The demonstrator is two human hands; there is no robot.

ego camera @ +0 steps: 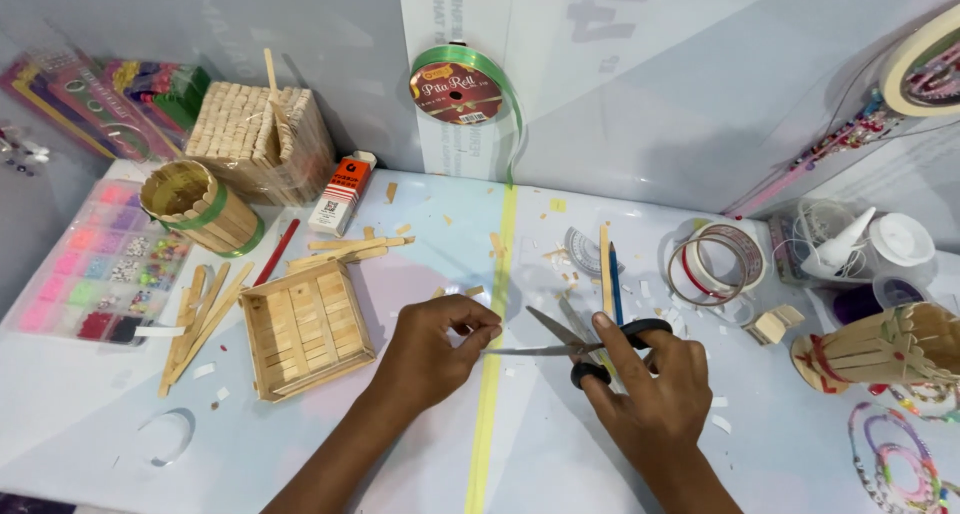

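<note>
While the left hand [440,346] is pinching a thin pale wooden stick sliver [492,351] over the desk [560,454], the right hand [650,384] is gripping black-handled metal scissors [585,352], blades parted — keeping fingers behind the blades — steadying seems wise.

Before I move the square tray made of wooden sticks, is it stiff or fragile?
The square stick tray probably lifts as one stiff, light piece, since thin sticks are layered crosswise. It may be fragile at the joints. Its flat base should slide on the table, not roll.

Pale table [120,444]; grey-white wall panels [650,84]
</note>
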